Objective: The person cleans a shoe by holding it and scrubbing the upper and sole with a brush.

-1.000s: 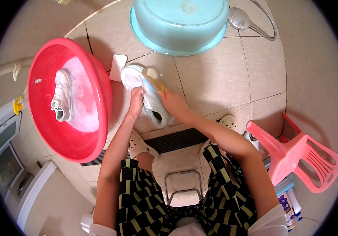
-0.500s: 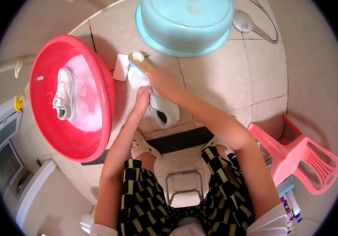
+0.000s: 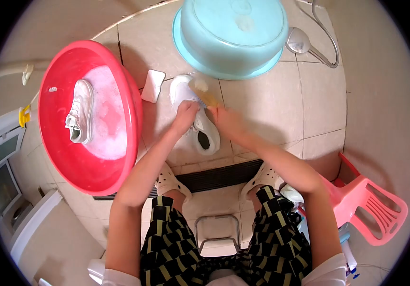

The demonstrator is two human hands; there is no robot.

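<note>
A white sneaker (image 3: 208,127) lies on the tiled floor in front of me, its toe pointing away and its dark opening nearest me. My left hand (image 3: 186,116) is closed over the lace area of that shoe. In my right hand (image 3: 227,122) is a yellowish-brown scrub brush (image 3: 207,97), blurred by motion, with bluish bristles against the shoe's right side near the toe. White foam (image 3: 199,85) clings around the brush's far end. A second white sneaker (image 3: 82,112) rests in the red basin (image 3: 132,138) at left, beside suds.
A white rectangular block (image 3: 153,86) lies between basin and shoe. Beyond stands an upturned light-blue basin (image 3: 233,33), with a shower head (image 3: 298,40) to its right. A pink plastic stool (image 3: 369,202) is at right. A dark floor grate (image 3: 214,175) runs before my feet.
My right hand and the brush have come back from the toe tip, down along the shoe's right side. My left hand stays on the shoe. The whole view has shifted slightly.
</note>
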